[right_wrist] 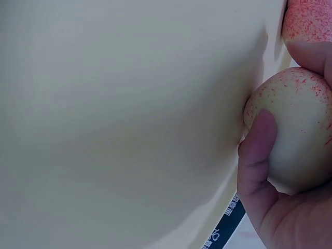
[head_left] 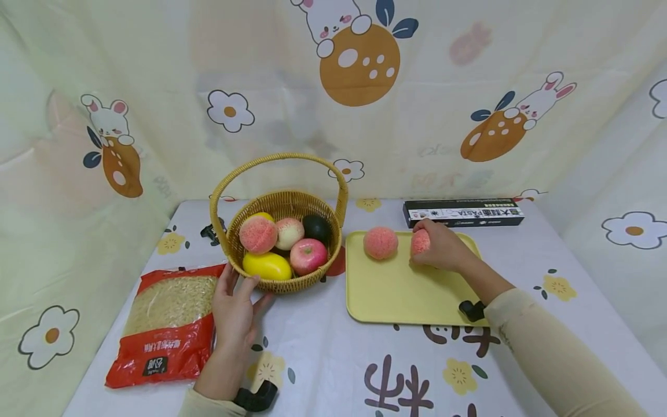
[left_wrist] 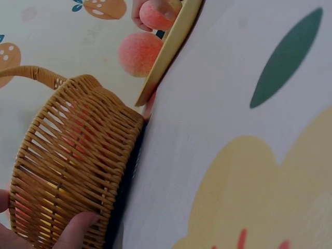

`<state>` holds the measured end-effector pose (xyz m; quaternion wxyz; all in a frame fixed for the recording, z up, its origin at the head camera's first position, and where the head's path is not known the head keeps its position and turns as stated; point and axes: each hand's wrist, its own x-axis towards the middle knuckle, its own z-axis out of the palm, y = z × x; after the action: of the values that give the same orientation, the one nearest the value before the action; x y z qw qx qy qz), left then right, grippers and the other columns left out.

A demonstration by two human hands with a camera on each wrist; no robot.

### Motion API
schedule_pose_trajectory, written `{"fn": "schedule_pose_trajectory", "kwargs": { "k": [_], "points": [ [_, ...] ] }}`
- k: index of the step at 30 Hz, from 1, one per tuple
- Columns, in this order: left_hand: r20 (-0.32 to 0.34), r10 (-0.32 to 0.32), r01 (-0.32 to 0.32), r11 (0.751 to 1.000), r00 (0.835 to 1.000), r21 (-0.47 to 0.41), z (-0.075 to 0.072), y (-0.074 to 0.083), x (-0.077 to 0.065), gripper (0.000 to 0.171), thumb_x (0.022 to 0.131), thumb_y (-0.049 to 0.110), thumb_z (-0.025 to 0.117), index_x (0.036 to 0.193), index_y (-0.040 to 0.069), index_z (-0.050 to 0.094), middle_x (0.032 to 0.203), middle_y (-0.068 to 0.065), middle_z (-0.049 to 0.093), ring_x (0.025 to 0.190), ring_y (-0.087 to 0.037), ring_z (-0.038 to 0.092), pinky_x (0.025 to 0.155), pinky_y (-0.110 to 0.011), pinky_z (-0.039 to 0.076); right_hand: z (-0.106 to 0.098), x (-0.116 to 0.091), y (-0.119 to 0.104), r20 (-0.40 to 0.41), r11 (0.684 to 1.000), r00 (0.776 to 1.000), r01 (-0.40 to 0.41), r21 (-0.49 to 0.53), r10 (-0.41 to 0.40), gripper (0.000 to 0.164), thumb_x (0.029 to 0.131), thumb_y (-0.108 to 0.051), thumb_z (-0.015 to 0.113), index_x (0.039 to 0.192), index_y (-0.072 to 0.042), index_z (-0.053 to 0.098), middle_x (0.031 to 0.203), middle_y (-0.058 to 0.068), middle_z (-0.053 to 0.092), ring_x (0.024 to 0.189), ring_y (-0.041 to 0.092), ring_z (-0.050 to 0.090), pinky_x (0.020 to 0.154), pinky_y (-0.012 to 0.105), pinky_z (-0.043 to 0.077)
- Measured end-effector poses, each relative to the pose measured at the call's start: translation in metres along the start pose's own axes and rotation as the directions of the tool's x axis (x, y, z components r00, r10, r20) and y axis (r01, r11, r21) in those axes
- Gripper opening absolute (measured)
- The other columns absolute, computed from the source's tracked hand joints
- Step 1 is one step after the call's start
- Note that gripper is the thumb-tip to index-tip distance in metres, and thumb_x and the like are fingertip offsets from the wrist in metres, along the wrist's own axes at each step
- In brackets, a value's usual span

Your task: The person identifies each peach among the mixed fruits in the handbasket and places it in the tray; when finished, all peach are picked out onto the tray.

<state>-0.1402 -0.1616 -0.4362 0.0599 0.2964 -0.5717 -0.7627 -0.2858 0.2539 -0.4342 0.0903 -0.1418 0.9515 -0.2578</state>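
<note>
On the yellow tray (head_left: 385, 295), my right hand (head_left: 440, 246) grips a pink-speckled toy peach (head_left: 420, 242), pale on the side facing the right wrist camera. Its thumb and fingers curl round the fruit. Another pink peach (head_left: 381, 242) sits to its left on the same tray. My left hand (head_left: 234, 313) rests on the near left side of a wicker basket (left_wrist: 78, 150), fingers extended at the rim and thumb against the outer wall. In the basket lie a pink peach (head_left: 258, 234), a paler peach (head_left: 289, 233), a yellow mango (head_left: 268, 266), a red apple (head_left: 308, 256) and a dark avocado (head_left: 316, 229).
A red bag of pale grain (head_left: 169, 324) lies left of my left hand. Behind the tray is a long black-and-white pasta box (head_left: 464, 212). The basket's tall arched handle (head_left: 283, 156) stands upright. A patterned curtain (head_left: 281, 63) hangs behind the table.
</note>
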Motion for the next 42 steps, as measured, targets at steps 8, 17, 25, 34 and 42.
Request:
{"fn": "schedule_pose_trajectory", "kwargs": {
  "k": [8, 17, 25, 34, 42],
  "points": [
    [-0.005, 0.0, 0.0, 1.0, 1.0, -0.008, 0.0, 0.003, 0.002, 0.083, 0.1, 0.016, 0.067, 0.169, 0.036, 0.025, 0.176, 0.006, 0.024, 0.149, -0.03, 0.043, 0.095, -0.047, 0.064, 0.0, 0.002, 0.0, -0.013, 1.0, 1.0, 0.027, -0.007, -0.027, 0.073, 0.077, -0.028, 0.089, 0.135, 0.0, 0.054, 0.123, 0.02, 0.063, 0.107, 0.033, 0.059, 0.09, 0.047, 0.054],
    [-0.018, -0.01, 0.01, 1.0, 1.0, -0.011, -0.003, 0.001, 0.003, 0.083, 0.1, 0.016, 0.067, 0.169, 0.036, 0.025, 0.176, 0.006, 0.023, 0.15, -0.03, 0.043, 0.096, -0.046, 0.063, -0.007, 0.0, 0.001, 0.069, 0.999, 0.997, 0.025, -0.034, -0.023, 0.094, 0.082, -0.05, 0.087, 0.15, 0.0, 0.046, 0.142, 0.026, 0.057, 0.124, 0.04, 0.057, 0.103, 0.057, 0.054],
    [-0.015, -0.007, 0.007, 1.0, 1.0, -0.005, -0.003, -0.002, 0.002, 0.083, 0.1, 0.017, 0.068, 0.169, 0.034, 0.024, 0.176, 0.005, 0.024, 0.151, -0.03, 0.042, 0.097, -0.048, 0.063, -0.03, -0.037, -0.032, -0.042, 0.973, 0.995, 0.077, -0.217, -0.088, 0.089, 0.089, -0.047, 0.082, 0.157, -0.004, 0.044, 0.151, 0.028, 0.053, 0.139, 0.051, 0.047, 0.11, 0.071, 0.045],
    [-0.005, -0.013, 0.013, 1.0, 1.0, -0.006, -0.002, -0.002, 0.003, 0.083, 0.1, 0.017, 0.067, 0.169, 0.035, 0.024, 0.176, 0.006, 0.024, 0.15, -0.03, 0.042, 0.096, -0.048, 0.064, -0.051, -0.078, -0.08, -0.146, 0.849, 0.978, 0.202, 0.488, -0.148, 0.041, 0.097, -0.013, 0.076, 0.135, -0.011, 0.058, 0.125, 0.006, 0.07, 0.109, 0.017, 0.07, 0.082, 0.029, 0.065],
    [-0.012, -0.018, 0.018, 1.0, 1.0, -0.003, -0.001, -0.001, 0.005, 0.083, 0.099, 0.019, 0.069, 0.168, 0.037, 0.026, 0.176, 0.007, 0.025, 0.15, -0.03, 0.043, 0.095, -0.048, 0.064, -0.026, -0.053, -0.129, 0.002, 0.72, 0.955, 0.223, 0.657, -0.298, 0.058, 0.089, -0.004, 0.081, 0.14, -0.009, 0.053, 0.13, 0.018, 0.063, 0.116, 0.036, 0.066, 0.082, 0.041, 0.067]
  ]
}}
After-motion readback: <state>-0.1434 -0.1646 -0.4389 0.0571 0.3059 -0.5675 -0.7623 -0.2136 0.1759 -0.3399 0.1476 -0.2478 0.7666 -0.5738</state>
